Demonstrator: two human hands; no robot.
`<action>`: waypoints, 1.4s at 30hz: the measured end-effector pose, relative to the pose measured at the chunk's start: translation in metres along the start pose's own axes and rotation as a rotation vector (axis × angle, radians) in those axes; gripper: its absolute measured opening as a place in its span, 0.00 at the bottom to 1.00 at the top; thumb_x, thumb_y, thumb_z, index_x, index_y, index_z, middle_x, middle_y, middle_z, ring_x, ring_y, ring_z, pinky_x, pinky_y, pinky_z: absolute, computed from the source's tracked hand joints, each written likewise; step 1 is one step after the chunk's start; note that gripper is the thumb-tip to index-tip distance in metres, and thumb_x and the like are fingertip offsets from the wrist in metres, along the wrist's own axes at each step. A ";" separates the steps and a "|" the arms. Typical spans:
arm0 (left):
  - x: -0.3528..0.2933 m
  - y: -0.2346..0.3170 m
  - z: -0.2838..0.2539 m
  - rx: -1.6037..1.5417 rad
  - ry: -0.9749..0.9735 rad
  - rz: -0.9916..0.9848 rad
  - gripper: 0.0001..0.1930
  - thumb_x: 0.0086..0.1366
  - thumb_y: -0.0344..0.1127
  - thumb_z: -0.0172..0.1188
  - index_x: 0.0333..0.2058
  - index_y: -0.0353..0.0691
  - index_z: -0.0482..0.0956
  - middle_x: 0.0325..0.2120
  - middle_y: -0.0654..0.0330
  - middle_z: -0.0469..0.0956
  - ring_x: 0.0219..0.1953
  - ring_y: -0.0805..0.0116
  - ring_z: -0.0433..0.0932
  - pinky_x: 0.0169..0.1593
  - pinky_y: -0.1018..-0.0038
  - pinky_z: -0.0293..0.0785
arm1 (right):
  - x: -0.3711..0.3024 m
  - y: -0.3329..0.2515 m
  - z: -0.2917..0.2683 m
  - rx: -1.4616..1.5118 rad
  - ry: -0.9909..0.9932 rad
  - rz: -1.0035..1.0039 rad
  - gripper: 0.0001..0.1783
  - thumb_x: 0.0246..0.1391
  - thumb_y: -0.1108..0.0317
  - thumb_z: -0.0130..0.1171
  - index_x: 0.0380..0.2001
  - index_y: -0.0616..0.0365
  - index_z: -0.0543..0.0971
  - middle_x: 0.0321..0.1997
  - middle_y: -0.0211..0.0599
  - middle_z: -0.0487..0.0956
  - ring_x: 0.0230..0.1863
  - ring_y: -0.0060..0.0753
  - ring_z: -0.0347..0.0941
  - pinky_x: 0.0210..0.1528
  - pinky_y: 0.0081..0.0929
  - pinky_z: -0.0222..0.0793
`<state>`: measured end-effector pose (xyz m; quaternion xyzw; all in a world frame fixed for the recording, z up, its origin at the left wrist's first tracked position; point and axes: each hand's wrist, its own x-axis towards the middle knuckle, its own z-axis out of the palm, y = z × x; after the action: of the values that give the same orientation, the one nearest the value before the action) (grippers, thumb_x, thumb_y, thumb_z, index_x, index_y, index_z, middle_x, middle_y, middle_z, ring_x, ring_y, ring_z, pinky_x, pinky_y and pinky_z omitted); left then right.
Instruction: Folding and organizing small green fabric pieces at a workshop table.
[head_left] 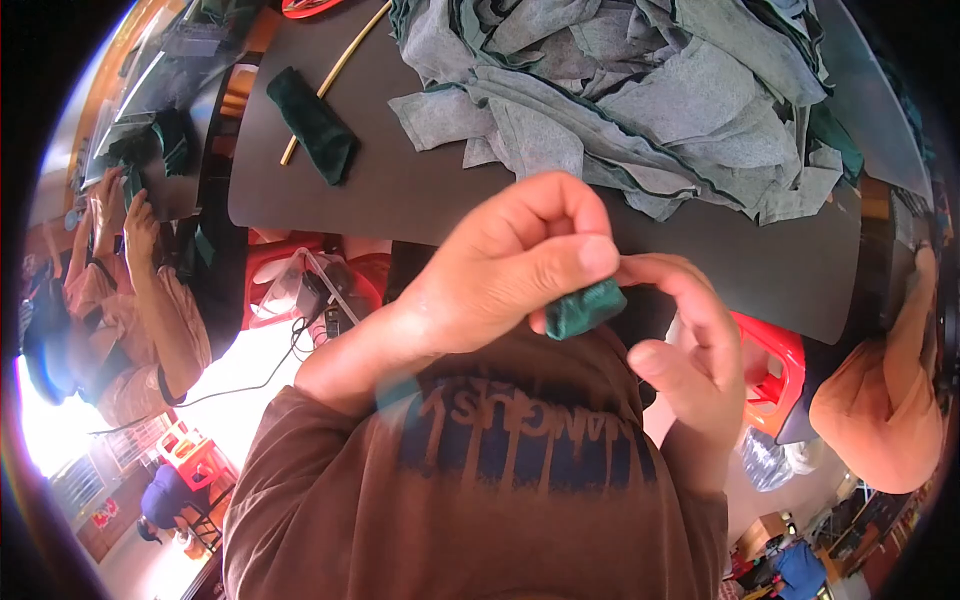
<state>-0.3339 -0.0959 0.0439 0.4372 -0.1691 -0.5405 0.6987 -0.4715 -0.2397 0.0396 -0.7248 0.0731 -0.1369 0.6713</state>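
Note:
My left hand [500, 265] pinches a small piece of dark green velvet fabric [585, 310] between thumb and fingers, held in front of my chest near the table's edge. The fabric looks folded or rolled; part of it is hidden behind the fingers. My right hand [695, 345] is beside it, thumb and fingers apart, with its fingertips close to the left thumb. I cannot tell whether they touch the cloth. On the dark table [400, 200], a dark green velvet strip [315, 130] lies across a thin, light-coloured stick [350, 50].
A large heap of grey-backed green fabric pieces [640, 90] covers the far part of the table. Part of a red object [312, 7] shows at the far edge. Red plastic stools [770, 370] stand below. Co-workers sit at left [150, 290] and right [885, 410].

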 end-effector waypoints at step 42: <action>-0.002 -0.010 0.003 0.433 0.048 0.125 0.06 0.59 0.29 0.58 0.34 0.36 0.71 0.30 0.68 0.72 0.33 0.84 0.67 0.37 0.86 0.64 | 0.001 0.007 0.022 -0.090 0.257 -0.108 0.05 0.46 0.76 0.59 0.27 0.66 0.73 0.29 0.38 0.72 0.28 0.25 0.66 0.31 0.18 0.61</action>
<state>-0.3425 -0.0952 0.0383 0.5785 -0.2910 -0.4367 0.6245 -0.4634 -0.2194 0.0309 -0.7335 0.1253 -0.2612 0.6149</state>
